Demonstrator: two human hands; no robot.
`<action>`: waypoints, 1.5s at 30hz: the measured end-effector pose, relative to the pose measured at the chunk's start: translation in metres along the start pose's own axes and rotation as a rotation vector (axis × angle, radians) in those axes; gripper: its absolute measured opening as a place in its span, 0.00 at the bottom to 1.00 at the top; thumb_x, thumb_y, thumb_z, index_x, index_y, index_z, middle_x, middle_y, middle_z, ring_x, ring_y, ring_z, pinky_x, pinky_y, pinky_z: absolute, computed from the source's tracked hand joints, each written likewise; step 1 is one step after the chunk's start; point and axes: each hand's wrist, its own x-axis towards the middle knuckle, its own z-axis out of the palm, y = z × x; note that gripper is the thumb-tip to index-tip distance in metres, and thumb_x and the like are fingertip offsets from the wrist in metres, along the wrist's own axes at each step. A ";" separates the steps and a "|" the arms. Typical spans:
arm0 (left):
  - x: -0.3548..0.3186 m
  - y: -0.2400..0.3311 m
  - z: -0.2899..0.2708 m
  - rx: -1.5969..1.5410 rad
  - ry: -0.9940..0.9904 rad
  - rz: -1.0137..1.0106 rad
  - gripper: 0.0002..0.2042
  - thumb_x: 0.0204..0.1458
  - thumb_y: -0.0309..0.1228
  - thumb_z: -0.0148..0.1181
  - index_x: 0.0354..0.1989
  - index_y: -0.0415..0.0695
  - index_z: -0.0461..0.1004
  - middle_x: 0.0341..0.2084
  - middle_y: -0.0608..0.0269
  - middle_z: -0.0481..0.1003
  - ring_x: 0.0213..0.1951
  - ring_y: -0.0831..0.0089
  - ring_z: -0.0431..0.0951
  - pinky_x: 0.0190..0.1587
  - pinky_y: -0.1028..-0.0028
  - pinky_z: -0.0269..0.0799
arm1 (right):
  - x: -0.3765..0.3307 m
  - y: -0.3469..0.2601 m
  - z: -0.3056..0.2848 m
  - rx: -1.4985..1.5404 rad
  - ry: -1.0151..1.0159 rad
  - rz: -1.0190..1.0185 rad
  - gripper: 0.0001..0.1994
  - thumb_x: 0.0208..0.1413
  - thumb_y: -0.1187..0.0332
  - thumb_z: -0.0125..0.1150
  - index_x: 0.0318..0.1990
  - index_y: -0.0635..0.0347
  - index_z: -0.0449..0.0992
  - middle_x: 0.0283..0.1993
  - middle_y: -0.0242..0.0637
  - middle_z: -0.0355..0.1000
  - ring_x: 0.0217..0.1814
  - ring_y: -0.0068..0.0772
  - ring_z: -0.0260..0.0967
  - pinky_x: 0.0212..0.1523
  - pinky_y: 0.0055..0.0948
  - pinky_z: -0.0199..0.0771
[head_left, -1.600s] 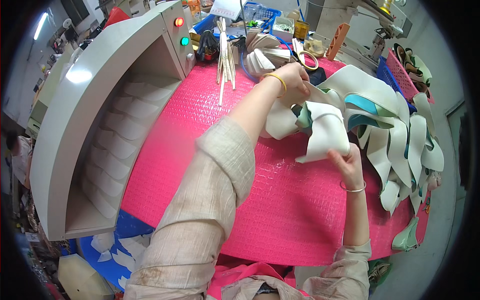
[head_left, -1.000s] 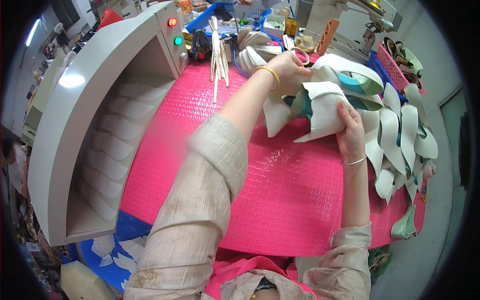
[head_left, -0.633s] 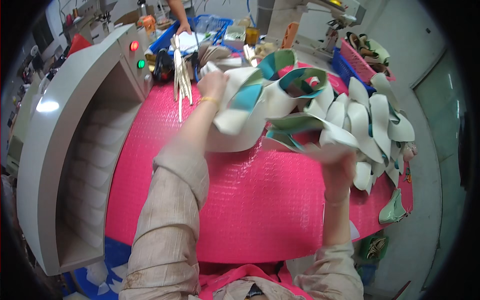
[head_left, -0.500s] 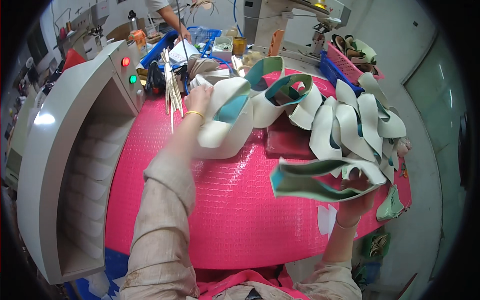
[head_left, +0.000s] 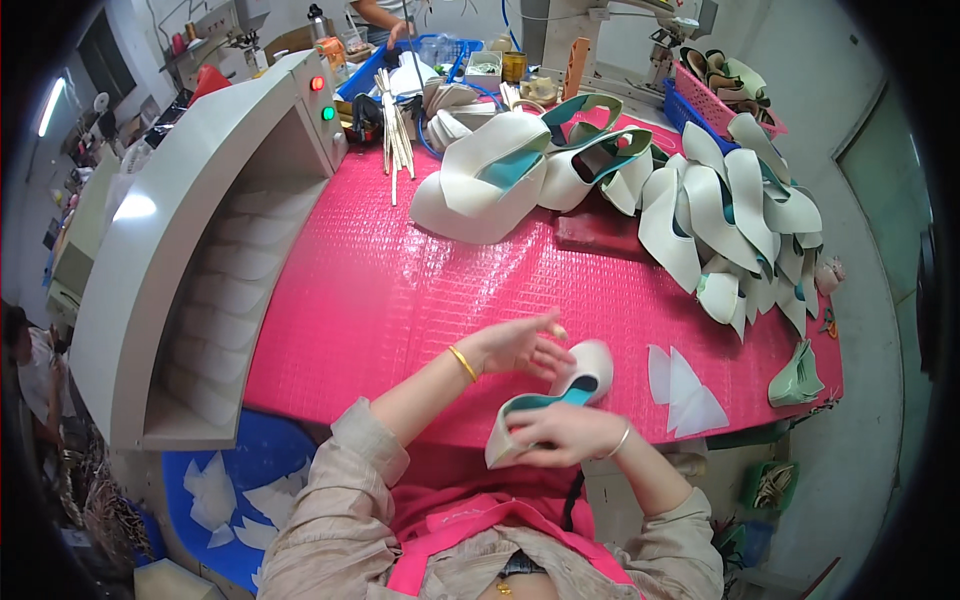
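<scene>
The bright pink textured mat (head_left: 400, 290) covering the worktable serves as the landmark here. At its near edge, just in front of the person's chest, the right hand (head_left: 565, 435) grasps a curved cream shoe-upper piece with a teal lining (head_left: 560, 385), fingers wrapped over its lower end so the piece arches up and away over the mat's edge. The left hand (head_left: 515, 345), wearing a thin gold bangle (head_left: 462, 363), hovers just beside the same piece with fingers spread and loose; it is released, gripping nothing, though its fingertips lie close to the piece's rounded far end (whether they actually touch it cannot be told).

On the mat's near right corner lie flat white triangular cut pieces (head_left: 685, 385), and at the right edge sits a small pale green folded stack (head_left: 797, 375). Along the far right of the mat a heap of cream and teal upper pieces (head_left: 735, 220) fans out. At the mat's far middle, two large bundles of the same cream and teal pieces (head_left: 520, 165) rest side by side, with a dark red block (head_left: 600, 228) just in front of them. A bunch of pale wooden sticks (head_left: 395, 135) lies at the far left corner. Left of the mat stands a long grey-white machine housing (head_left: 180, 240) with a red and a green lamp.
</scene>
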 end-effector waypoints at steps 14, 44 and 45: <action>0.013 -0.090 0.062 1.363 0.315 0.350 0.37 0.37 0.35 0.61 0.59 0.45 0.51 0.41 0.44 0.68 0.40 0.53 0.71 0.40 0.62 0.67 | -0.087 -0.005 0.055 -0.626 0.077 0.149 0.23 0.43 0.46 0.56 0.35 0.57 0.74 0.39 0.37 0.71 0.46 0.39 0.65 0.45 0.34 0.66; -0.068 -0.089 0.067 0.858 0.257 0.380 0.09 0.38 0.28 0.67 0.27 0.37 0.76 0.20 0.69 0.75 0.27 0.80 0.75 0.32 0.78 0.69 | -0.095 -0.001 0.038 -0.288 0.733 0.197 0.21 0.40 0.63 0.65 0.43 0.62 0.72 0.29 0.47 0.69 0.32 0.27 0.69 0.33 0.27 0.65; -0.067 -0.084 0.077 0.926 0.237 0.374 0.09 0.38 0.28 0.66 0.28 0.37 0.76 0.21 0.68 0.76 0.27 0.81 0.74 0.31 0.78 0.69 | -0.102 0.002 0.034 -0.169 0.654 0.254 0.20 0.41 0.62 0.64 0.42 0.63 0.72 0.28 0.46 0.70 0.31 0.26 0.68 0.32 0.27 0.65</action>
